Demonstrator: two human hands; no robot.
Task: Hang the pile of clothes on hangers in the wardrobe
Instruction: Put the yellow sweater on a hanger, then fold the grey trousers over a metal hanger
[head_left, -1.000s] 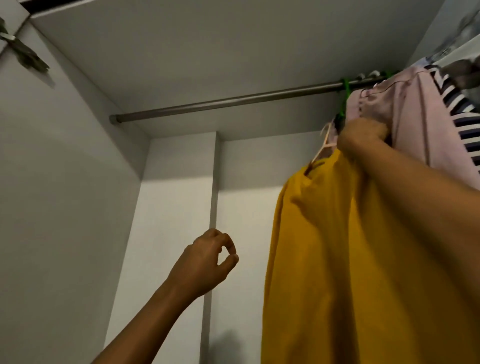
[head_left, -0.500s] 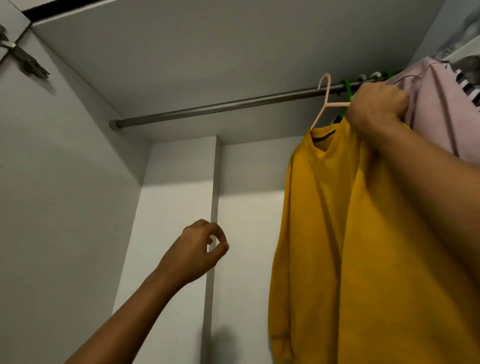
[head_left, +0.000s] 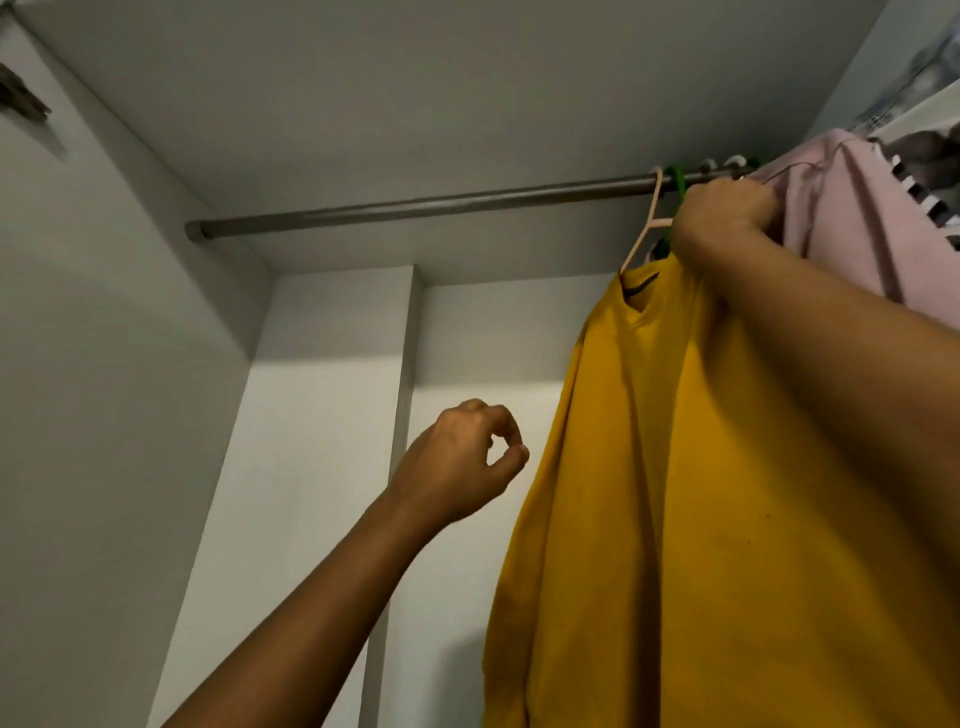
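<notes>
Our right grip (head_left: 722, 223) clasps the pink hanger (head_left: 649, 228) bearing the yellow shirt (head_left: 701, 493), its hook over the rail (head_left: 415, 205) beside a pink garment (head_left: 852, 218). Our left grip (head_left: 457, 467) is loosely curled, empty. This shirt seems nearly hung; any pile left is out of view.
</notes>
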